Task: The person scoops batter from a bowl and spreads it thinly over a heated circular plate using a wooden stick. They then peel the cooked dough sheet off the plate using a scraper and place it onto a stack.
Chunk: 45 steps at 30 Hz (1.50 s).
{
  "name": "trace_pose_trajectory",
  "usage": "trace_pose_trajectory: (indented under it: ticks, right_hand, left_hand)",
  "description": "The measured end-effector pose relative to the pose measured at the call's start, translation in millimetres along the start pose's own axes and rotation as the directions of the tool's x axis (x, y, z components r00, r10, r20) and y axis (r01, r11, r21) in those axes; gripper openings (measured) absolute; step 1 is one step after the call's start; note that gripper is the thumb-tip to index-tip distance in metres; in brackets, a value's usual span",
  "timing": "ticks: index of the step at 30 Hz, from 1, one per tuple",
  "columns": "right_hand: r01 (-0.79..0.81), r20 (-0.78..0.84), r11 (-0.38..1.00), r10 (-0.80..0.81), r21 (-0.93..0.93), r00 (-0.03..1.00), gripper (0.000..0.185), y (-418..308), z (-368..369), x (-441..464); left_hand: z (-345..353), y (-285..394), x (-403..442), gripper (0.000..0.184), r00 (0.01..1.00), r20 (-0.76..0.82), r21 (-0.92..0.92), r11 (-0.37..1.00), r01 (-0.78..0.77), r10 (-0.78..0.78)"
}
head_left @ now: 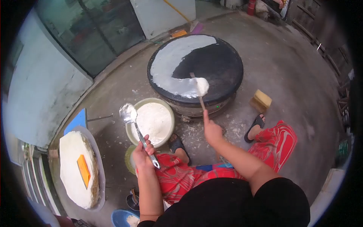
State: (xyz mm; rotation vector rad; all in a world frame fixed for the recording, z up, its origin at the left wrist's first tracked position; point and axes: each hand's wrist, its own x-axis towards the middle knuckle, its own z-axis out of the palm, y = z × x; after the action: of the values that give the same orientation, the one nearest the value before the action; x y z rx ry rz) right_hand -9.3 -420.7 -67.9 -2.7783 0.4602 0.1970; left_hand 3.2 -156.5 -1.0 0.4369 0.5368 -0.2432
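My left hand (143, 153) is closed around the handle of a metal ladle (138, 132), whose bowl, coated with white batter, hangs over the left rim of a pale green basin (172, 123). White batter (153, 123) fills that basin. In my right hand (212, 132) is a thin wooden batter spreader (201, 103), its far end on the round black griddle (223, 72). A blob of batter (203, 86) sits against the spreader. From there a thin white layer of batter (164, 62) curves around the griddle's left and far sides; its right part is bare black.
To the left, a stack of pale flat sheets (75, 178) carries an orange scraper (84, 171). A blue board (76, 121) stands behind it. A yellow-topped brush (261, 99) rests on the floor right of the griddle. A blue basin (120, 217) is at the bottom.
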Motion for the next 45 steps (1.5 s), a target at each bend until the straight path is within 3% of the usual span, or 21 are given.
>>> trace_pose_trajectory:
  ticks: [2,7,9,10,11,13,14,15,17,19,21,23,25,29,31,33,35,36,37,39,45]
  right_hand:
    - [0.237,-0.003,0.966,-0.239,-0.107,0.971,0.072,-1,14,6]
    - [0.057,-0.122,0.997,-0.062,-0.045,0.991,0.067,48,2,30]
    - [-0.103,-0.139,0.966,0.138,0.236,0.981,0.057,53,-19,27]
    - [-0.345,0.218,0.537,0.288,0.770,0.933,0.047,49,-34,22]
    - [-0.348,0.220,0.535,0.289,0.770,0.932,0.047,50,-20,24]
    - [0.188,-0.289,0.782,-0.010,0.594,0.957,0.047,55,25,25]
    - [0.147,-0.179,0.917,-0.085,0.371,0.980,0.047,48,5,9]
    - [0.141,-0.181,0.916,-0.077,0.375,0.980,0.047,54,1,10]
    - [0.016,-0.282,1.000,-0.019,-0.012,0.959,0.045,80,-12,20]
    - [0.021,-0.359,1.000,-0.017,0.007,0.933,0.043,103,-27,31]
    - [-0.097,-0.325,0.988,0.133,0.123,0.936,0.044,108,-53,29]
    - [-0.010,-0.408,0.940,0.157,0.340,0.900,0.046,108,-27,37]
    - [0.260,-0.466,0.950,-0.154,0.173,0.871,0.046,103,-18,25]
    - [0.167,-0.399,0.986,-0.158,-0.014,0.903,0.046,143,-28,42]
    - [0.034,-0.438,0.999,-0.038,-0.017,0.898,0.047,160,-45,59]
    - [-0.016,-0.439,0.997,0.049,0.079,0.897,0.045,154,-50,66]
    - [0.019,-0.371,0.884,0.177,0.468,0.912,0.042,143,-42,64]
    - [0.108,-0.375,0.894,0.071,0.435,0.924,0.040,140,-36,55]
    - [0.316,-0.406,0.910,-0.191,0.268,0.894,0.044,142,-33,41]
    - [0.377,-0.245,0.926,-0.364,0.007,0.899,0.050,163,-38,26]
    - [0.143,-0.500,0.985,-0.172,-0.094,0.849,0.050,229,-73,94]
  left_hand:
    - [4,-3,-1,0.032,1.000,0.000,-0.023,1.000,0.013,-0.013]
    - [9,-5,0,0.032,0.999,0.003,-0.036,0.999,0.037,-0.037]
    - [10,-7,0,0.031,1.000,-0.025,0.029,1.000,-0.011,0.011]
    - [11,-8,0,0.031,1.000,-0.018,0.007,1.000,-0.011,0.011]
    - [13,-10,0,0.031,1.000,-0.020,0.009,1.000,-0.010,0.010]
    - [16,-12,0,0.030,1.000,-0.007,-0.022,1.000,0.002,-0.002]
    - [19,-13,0,0.030,1.000,-0.004,-0.013,1.000,0.006,-0.006]
    - [22,-14,0,0.030,1.000,-0.014,-0.024,1.000,0.017,-0.017]
    - [24,-15,0,0.030,0.999,-0.025,-0.036,0.999,0.024,-0.025]
    - [25,-18,0,0.030,0.999,-0.032,0.010,1.000,0.018,-0.017]
    - [28,-21,1,0.030,0.999,-0.029,0.004,1.000,0.017,-0.017]
    - [28,-24,3,0.030,0.999,-0.033,0.001,1.000,0.012,-0.012]
    - [24,-25,8,0.030,1.000,-0.003,0.001,1.000,0.001,-0.001]
    - [30,-28,8,0.032,0.999,-0.038,-0.018,1.000,0.023,-0.024]
    - [32,-31,10,0.032,0.999,-0.046,0.013,1.000,0.005,-0.004]
    - [36,-34,10,0.032,0.999,-0.045,0.001,1.000,0.012,-0.012]
    - [36,-34,11,0.032,0.999,-0.048,-0.014,1.000,0.015,-0.015]
    - [35,-33,13,0.032,0.999,-0.044,-0.017,1.000,0.016,-0.016]
    - [34,-35,16,0.032,0.999,-0.040,-0.020,1.000,0.017,-0.018]
    - [42,-39,13,0.030,0.997,-0.074,-0.009,1.000,-0.002,0.002]
    - [52,-48,21,0.027,0.991,-0.128,0.025,0.999,-0.042,0.045]
